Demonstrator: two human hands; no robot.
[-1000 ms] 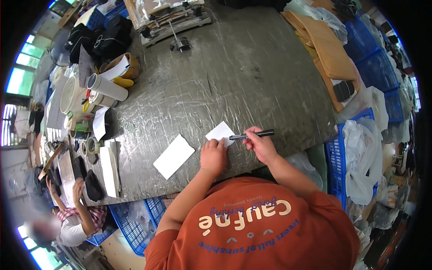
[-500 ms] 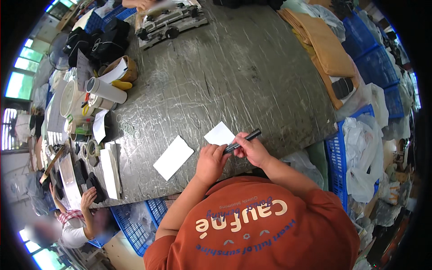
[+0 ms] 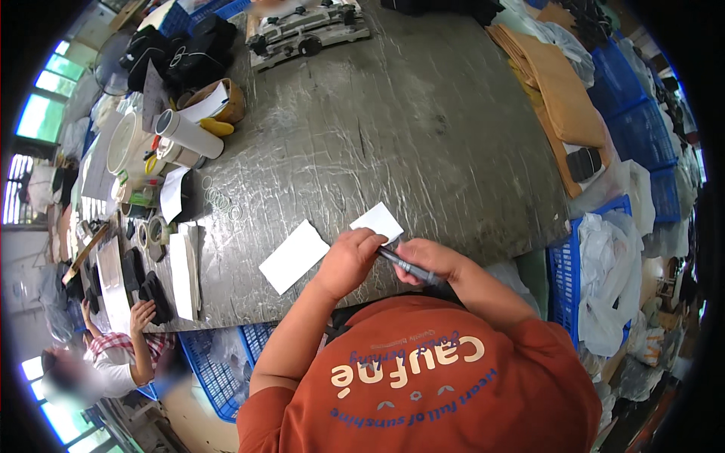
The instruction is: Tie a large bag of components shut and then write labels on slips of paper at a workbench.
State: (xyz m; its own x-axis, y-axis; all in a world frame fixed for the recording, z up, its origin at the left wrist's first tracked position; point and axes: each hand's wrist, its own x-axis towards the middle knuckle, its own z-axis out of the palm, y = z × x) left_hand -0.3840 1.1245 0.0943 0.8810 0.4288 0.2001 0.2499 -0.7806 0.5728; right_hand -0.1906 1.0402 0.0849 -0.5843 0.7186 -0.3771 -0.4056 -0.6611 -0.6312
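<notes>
A dark marker pen [image 3: 408,266] slants between my two hands, close to my body at the table's near edge. My left hand [image 3: 349,260] has its fingers closed round the pen's left end, which they partly hide. Thumb and fingers of my right hand [image 3: 436,260] grip the barrel, and its far end points down to the right. Just beyond my left hand lies a small white paper piece [image 3: 380,220], partly behind the fingers. A larger white paper sheet [image 3: 294,257] rests flat to the left of that hand.
The dark table [image 3: 423,136] has a wrinkled covering. At left are a white cup [image 3: 189,134], rubber bands [image 3: 219,200] and tape rolls [image 3: 156,229]. A co-worker's hand [image 3: 141,315] touches black pieces. A metal device [image 3: 310,34] stands far off; brown fabric [image 3: 563,98] lies right.
The pen has swung round, its right end going from up-right to down-right, toward my body. My right hand has turned with it. The whole view has shifted slightly.
</notes>
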